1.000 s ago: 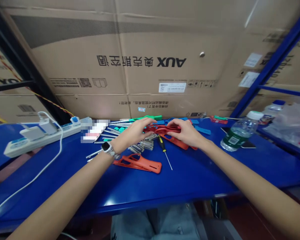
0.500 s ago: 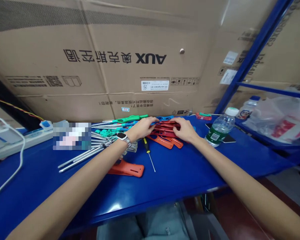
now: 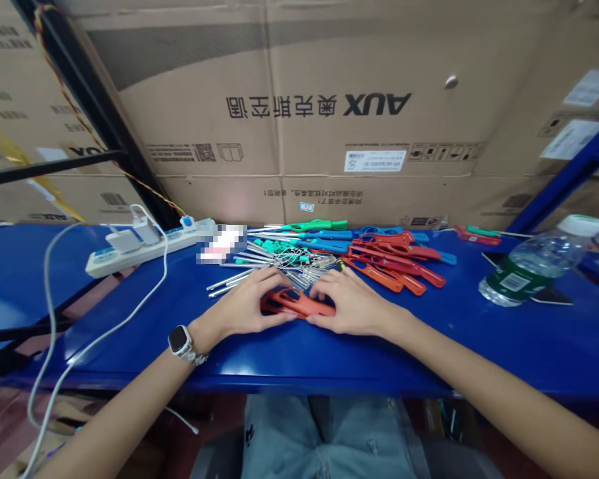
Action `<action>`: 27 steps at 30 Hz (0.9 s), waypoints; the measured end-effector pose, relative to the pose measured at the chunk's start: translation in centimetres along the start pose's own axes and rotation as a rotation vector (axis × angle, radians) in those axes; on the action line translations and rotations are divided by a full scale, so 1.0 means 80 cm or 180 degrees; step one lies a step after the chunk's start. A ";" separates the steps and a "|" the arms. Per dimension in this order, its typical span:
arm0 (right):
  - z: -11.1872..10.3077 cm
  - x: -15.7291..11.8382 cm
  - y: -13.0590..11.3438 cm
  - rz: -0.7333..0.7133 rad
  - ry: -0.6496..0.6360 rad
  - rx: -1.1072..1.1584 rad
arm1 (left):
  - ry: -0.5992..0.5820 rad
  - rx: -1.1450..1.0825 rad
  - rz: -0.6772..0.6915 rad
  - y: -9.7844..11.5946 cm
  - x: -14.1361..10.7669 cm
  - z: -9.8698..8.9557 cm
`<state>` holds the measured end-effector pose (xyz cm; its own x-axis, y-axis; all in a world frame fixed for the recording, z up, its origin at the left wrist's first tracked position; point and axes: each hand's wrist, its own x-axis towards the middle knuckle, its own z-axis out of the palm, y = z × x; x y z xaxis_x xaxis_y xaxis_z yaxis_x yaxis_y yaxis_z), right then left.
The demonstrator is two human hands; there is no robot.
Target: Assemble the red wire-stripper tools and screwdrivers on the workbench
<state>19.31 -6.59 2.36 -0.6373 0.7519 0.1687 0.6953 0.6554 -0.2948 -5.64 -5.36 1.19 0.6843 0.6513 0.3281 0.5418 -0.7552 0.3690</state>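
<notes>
Near the front of the blue table, my left hand (image 3: pixel 247 301) closes around the left end of an orange lighter casing (image 3: pixel 299 303), thumb along its front edge. My right hand (image 3: pixel 355 305) grips the right end of the same casing, so both ends are partly hidden by fingers. Just behind my hands lie loose metal lighter tubes (image 3: pixel 223 285), green plastic parts (image 3: pixel 267 251), thin wires and clear pieces (image 3: pixel 317 269). A pile of red and orange casings (image 3: pixel 399 263) is behind my right hand, with blue casings (image 3: pixel 329 245) and a green casing (image 3: pixel 324 225) farther back.
At right, a water bottle (image 3: pixel 534 263) stands on the table (image 3: pixel 429 352) beside a dark flat phone-like object (image 3: pixel 554 295). A power strip (image 3: pixel 144 247) with a white cable (image 3: pixel 164 266) is at left. A large cardboard box (image 3: pixel 319 40) closes off the back.
My hands have left the red casings at the back and come forward, now gripping the orange casing at the front. The camera view has swung left.
</notes>
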 end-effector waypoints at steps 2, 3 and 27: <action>0.001 0.013 0.007 -0.0035 -0.0121 0.0061 | -0.0068 -0.0078 -0.0098 -0.004 -0.004 0.001; 0.001 0.017 0.012 -0.0058 -0.0156 0.0122 | -0.0083 -0.0126 -0.0143 -0.007 -0.003 0.002; 0.027 0.000 0.020 -0.0115 0.0616 0.0225 | 0.1331 -0.1559 -0.1039 -0.026 -0.011 -0.015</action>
<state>19.71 -5.66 -0.14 -0.5809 0.7320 0.3559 0.6437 0.6808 -0.3495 -7.96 -4.30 1.20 0.2276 0.8861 0.4038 0.3387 -0.4608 0.8203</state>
